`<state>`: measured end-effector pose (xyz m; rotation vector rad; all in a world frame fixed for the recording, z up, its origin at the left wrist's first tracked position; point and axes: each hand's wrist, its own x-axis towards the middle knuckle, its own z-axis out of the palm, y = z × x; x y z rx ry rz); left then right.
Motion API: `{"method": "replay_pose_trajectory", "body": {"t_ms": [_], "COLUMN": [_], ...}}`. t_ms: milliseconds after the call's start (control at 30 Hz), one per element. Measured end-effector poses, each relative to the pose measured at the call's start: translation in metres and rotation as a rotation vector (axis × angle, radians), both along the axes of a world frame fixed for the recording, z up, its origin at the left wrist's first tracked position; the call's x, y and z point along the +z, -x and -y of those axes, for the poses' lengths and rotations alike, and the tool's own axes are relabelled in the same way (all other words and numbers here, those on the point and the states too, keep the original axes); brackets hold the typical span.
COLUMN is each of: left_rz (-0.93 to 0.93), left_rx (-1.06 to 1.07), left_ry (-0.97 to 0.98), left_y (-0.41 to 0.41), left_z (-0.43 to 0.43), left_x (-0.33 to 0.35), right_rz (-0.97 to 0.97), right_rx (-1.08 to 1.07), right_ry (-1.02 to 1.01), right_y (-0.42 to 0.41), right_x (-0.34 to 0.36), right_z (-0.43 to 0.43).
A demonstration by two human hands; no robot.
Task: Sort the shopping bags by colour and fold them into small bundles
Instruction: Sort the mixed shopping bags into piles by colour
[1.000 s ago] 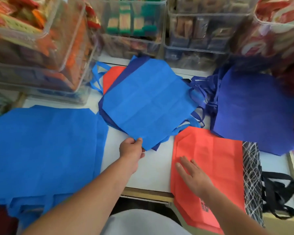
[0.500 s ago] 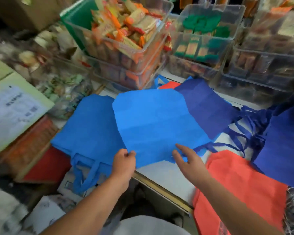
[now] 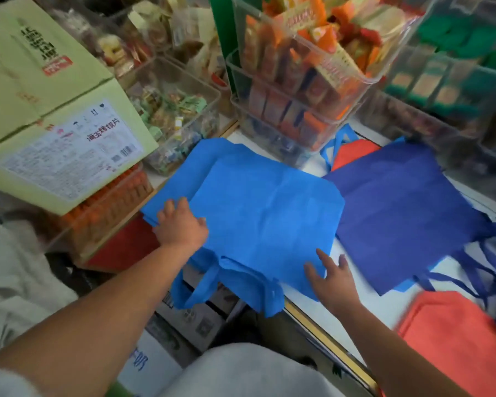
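the white table (image 3: pixel 384 308) is mostly covered, and its right side runs out of frame. stacked clear bins (image 3: pixel 312 81) of snack packets crowd its far edge. those at the far right are blurred and their contents are hard to make out. a green carton (image 3: pixel 55 133) sits on more bins to the left, off the table, cut off by the frame.

the light blue bag (image 3: pixel 269 219) lies flat at the table's left end, on top of a light blue pile (image 3: pixel 184 170). only the pile's left and far edges show, so the number of bags in it cannot be told. light blue handles (image 3: pixel 201 282) hang over the table's near edge.

just right of it lies a dark blue bag (image 3: pixel 404 213), its left edge tucked under the light blue one and its handles trailing off to the right. an orange bag (image 3: pixel 455 342) lies near the front right corner, cut off by the frame and blurred. a second orange bag (image 3: pixel 352 153) shows only a corner between the dark blue bag and the bins.

the left hand (image 3: pixel 181 224) grips the left edge of the light blue bag, thumb on top and fingers bent, the fingertips hidden. the right hand (image 3: pixel 332 279) lies flat on the bag's near right corner, fingers straight and spread, holding nothing.
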<state>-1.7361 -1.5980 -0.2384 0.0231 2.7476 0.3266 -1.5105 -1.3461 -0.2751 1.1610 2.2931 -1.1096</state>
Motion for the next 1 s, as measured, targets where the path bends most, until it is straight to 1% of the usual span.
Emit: {"method": "replay_pose_trajectory", "body": {"t_ms": [33, 67, 133, 200, 233, 333, 400, 500, 600, 667, 767, 867, 933, 1000], "left_rz": [0.012, 0.040, 0.142, 0.167, 0.153, 0.168, 0.178, 0.169, 0.209, 0.295, 0.477, 0.610, 0.667, 0.664], "left_rx": [-0.093, -0.158, -0.195, -0.204, -0.233, -0.293, -0.323, -0.432, -0.521, -0.558, -0.548, -0.441, -0.287, -0.148], "left_ry": [-0.016, -0.119, -0.341, -0.467, -0.479, -0.436, -0.384, -0.291, -0.319, -0.383, -0.428, -0.462, -0.509, -0.508], "left_y": [-0.002, -0.008, -0.023, -0.036, -0.040, -0.044, -0.045, -0.053, -0.075, -0.097, -0.130, -0.158, -0.176, -0.192], "left_z": [-0.002, -0.008, -0.019, -0.028, -0.029, -0.028, -0.027, -0.041, -0.079, -0.114, -0.168, -0.217, -0.245, -0.269], "left_x": [-0.004, -0.007, -0.014, -0.015, -0.017, -0.023, -0.027, -0.033, -0.035, -0.036, -0.042, -0.049, -0.055, -0.064], "right_rz": [0.034, 0.045, -0.002, -0.068, -0.092, -0.152, -0.187, -0.184, -0.158, -0.161, -0.181, -0.194, -0.190, -0.177], "right_rx": [-0.037, -0.075, -0.124, -0.159, -0.192, -0.300, -0.285, -0.236, -0.230, -0.247, -0.346, -0.435, -0.432, -0.397], "right_ry": [0.019, 0.067, 0.157, 0.218, 0.255, 0.420, 0.480, 0.417, 0.299, 0.220, 0.124, 0.008, -0.069, -0.120], "right_y": [0.000, 0.000, 0.008, 0.019, 0.026, 0.045, 0.050, 0.040, 0.010, -0.016, -0.063, -0.120, -0.158, -0.190], "right_x": [-0.006, -0.009, -0.014, -0.015, -0.015, -0.003, 0.007, 0.019, 0.023, 0.028, 0.024, 0.018, 0.011, 0.001], "right_z": [0.001, 0.003, 0.012, 0.022, 0.028, 0.044, 0.048, 0.040, 0.015, -0.005, -0.037, -0.062, -0.075, -0.088]}}
